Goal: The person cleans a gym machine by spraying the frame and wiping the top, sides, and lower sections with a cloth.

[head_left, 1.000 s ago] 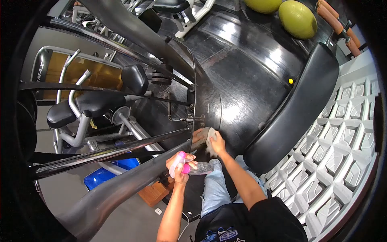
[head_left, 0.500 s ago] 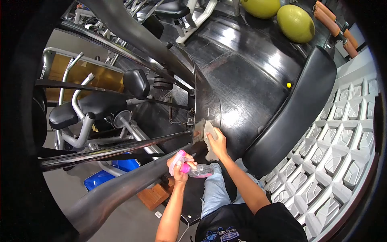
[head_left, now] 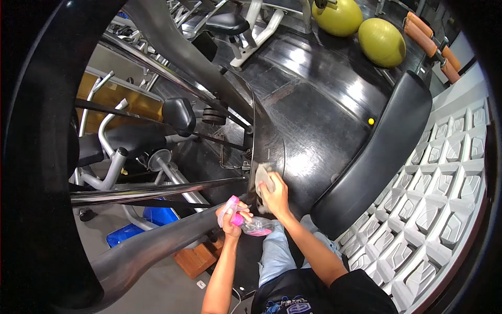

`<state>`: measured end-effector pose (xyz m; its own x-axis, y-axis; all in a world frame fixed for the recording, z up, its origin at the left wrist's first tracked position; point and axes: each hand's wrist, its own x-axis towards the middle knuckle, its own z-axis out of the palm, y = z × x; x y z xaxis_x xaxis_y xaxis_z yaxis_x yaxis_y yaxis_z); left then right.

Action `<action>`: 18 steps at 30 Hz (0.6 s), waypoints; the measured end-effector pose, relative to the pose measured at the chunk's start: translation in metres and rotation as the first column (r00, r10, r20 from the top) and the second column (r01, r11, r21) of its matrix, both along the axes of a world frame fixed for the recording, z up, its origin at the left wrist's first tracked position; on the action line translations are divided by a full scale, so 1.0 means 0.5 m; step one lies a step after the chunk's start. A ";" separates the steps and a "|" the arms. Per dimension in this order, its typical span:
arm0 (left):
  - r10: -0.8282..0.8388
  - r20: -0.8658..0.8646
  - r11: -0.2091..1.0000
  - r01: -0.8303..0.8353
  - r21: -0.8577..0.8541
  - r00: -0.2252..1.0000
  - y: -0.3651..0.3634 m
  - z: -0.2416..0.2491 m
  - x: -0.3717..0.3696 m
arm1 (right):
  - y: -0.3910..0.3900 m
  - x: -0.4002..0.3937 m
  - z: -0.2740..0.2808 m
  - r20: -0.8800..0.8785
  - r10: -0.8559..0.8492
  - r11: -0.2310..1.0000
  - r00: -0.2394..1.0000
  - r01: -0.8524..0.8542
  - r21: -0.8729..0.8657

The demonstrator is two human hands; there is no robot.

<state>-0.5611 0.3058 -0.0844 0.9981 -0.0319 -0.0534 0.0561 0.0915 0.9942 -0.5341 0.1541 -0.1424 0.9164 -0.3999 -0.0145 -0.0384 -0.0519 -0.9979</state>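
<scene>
My left hand [head_left: 230, 221] is wrapped around the neck of a spray bottle [head_left: 256, 226]. The bottle has a pink and clear trigger head and a transparent body with a little pink inside; it lies tilted nearly sideways. In my right hand [head_left: 276, 198] is a crumpled greyish cloth [head_left: 264, 180], held against the glossy dark panel [head_left: 265, 141] of a gym machine. Part of the cloth is hidden behind my fingers. A thick grey frame tube [head_left: 172, 240] of the machine passes just left of the bottle.
A long black padded bench [head_left: 379, 152] stands to the right, beside a white patterned wall [head_left: 439, 183]. Chrome bars [head_left: 157, 194] and a seated machine [head_left: 125, 141] are at the left. Yellow exercise balls [head_left: 381, 43] and a small yellow ball [head_left: 371, 121] lie farther off.
My right hand and the cloth have shifted slightly left and down along the panel. My left hand still holds the spray bottle, and the whole view has tilted a little.
</scene>
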 end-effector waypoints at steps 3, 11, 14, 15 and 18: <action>-0.019 -0.012 1.000 0.019 0.000 1.000 0.000 0.000 0.003 | 0.003 -0.005 -0.060 -0.140 0.023 1.000 0.990 -0.020 0.021; 0.011 -0.043 1.000 -0.010 0.021 0.999 -0.007 0.002 0.006 | -0.018 0.077 0.025 -0.019 -0.074 0.996 0.997 0.075 0.041; 0.019 -0.051 1.000 -0.019 0.015 0.999 -0.010 0.006 0.007 | -0.018 0.020 0.095 0.090 0.011 1.000 0.996 -0.012 0.010; 0.021 -0.044 1.000 -0.020 0.012 0.999 -0.011 0.005 0.008 | -0.015 0.002 0.083 0.155 0.037 0.999 0.987 -0.032 -0.035; 0.040 -0.052 0.999 -0.041 -0.006 0.998 -0.010 -0.002 0.012 | -0.019 -0.001 0.017 0.050 0.077 0.994 0.996 -0.073 -0.081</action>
<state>-0.5553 0.3006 -0.0853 0.9944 0.0078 -0.1053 0.1040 0.1017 0.9894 -0.5346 0.1449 -0.1337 0.9425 -0.3282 0.0634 0.0209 -0.1315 -0.9911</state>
